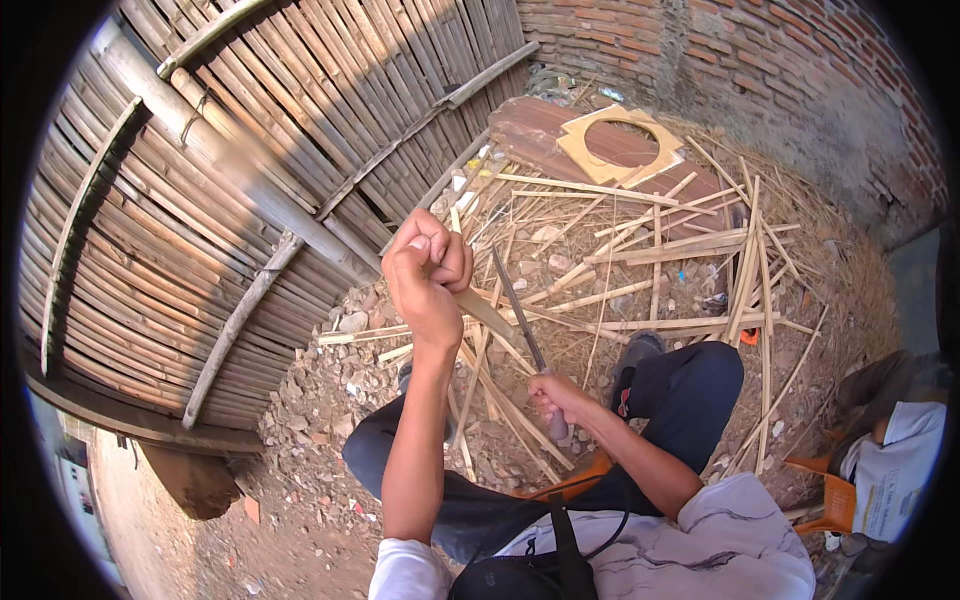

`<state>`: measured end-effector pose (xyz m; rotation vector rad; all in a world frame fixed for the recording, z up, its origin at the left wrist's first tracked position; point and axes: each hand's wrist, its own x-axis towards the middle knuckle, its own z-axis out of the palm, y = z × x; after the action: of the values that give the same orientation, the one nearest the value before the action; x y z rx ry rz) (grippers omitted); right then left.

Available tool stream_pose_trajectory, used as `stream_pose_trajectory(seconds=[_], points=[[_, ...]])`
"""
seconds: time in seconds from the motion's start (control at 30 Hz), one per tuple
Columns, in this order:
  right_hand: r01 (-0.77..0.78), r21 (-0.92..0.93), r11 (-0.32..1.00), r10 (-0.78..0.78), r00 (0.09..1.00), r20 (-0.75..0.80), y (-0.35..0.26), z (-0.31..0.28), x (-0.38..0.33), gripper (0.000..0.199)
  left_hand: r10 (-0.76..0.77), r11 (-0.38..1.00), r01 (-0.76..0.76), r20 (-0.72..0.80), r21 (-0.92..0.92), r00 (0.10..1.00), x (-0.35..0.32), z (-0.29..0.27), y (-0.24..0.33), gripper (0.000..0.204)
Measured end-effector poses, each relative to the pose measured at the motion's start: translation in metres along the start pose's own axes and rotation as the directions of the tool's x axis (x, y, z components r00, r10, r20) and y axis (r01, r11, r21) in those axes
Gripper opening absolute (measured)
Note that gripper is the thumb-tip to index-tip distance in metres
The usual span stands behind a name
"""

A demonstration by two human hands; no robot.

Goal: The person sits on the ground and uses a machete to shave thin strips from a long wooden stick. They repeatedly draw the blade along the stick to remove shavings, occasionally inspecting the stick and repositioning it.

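Raised in front of me, my left hand (427, 268) is closed around a flat bamboo strip (486, 314). A short end of the strip sticks up above the fist, and the longer part slants down to the right. Lower and to the right, my right hand (562, 397) grips a knife by its handle (559, 428). The long, narrow dark blade (517, 308) points up and away, its tip just right of my left fist. In this view the blade passes close to the strip; whether they touch I cannot tell.
Many split bamboo strips (655, 250) lie criss-crossed over stony, straw-covered ground. Behind them, a yellowish sheet with a round hole (575, 147) rests on a brown board (530, 135). A bamboo fence (150, 260) stands left, a brick wall (760, 70) behind. At right sits another person (905, 450).
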<state>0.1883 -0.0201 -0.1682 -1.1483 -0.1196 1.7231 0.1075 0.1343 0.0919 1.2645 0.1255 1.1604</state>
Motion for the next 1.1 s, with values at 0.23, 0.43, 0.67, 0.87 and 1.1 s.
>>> stream_pose_trajectory(seconds=[0.23, 0.43, 0.67, 0.87, 1.1], points=[[0.271, -0.174, 0.947, -0.265, 0.963, 0.054, -0.039, 0.046, -0.023, 0.025, -0.019, 1.0, 0.019, 0.04, -0.008, 0.999, -0.006, 0.009, -0.002, 0.024], [-0.15, 0.031, 0.988, 0.152, 0.983, -0.098, 0.076, -0.082, 0.074, 0.019, -0.014, 1.0, 0.014, 0.006, -0.006, 1.0, -0.003, -0.008, 0.003, 0.023], [-0.043, 0.02, 0.999, 0.046, 0.972, -0.23, 0.103, -0.108, 0.085, 0.018, -0.015, 0.999, 0.016, 0.013, -0.029, 1.0, -0.012, -0.01, 0.005, 0.023], [0.122, -0.202, 0.972, -0.198, 0.888, -0.414, 0.07, -0.07, 0.065, 0.03, -0.005, 0.998, 0.001, -0.055, -0.066, 0.998, 0.0, -0.037, 0.008, 0.022], [0.178, 0.087, 0.98, -0.177, 0.984, -0.011, 0.03, -0.017, 0.019, 0.064, -0.065, 0.972, 0.102, 0.177, -0.21, 0.982, -0.008, -0.051, 0.015, 0.025]])
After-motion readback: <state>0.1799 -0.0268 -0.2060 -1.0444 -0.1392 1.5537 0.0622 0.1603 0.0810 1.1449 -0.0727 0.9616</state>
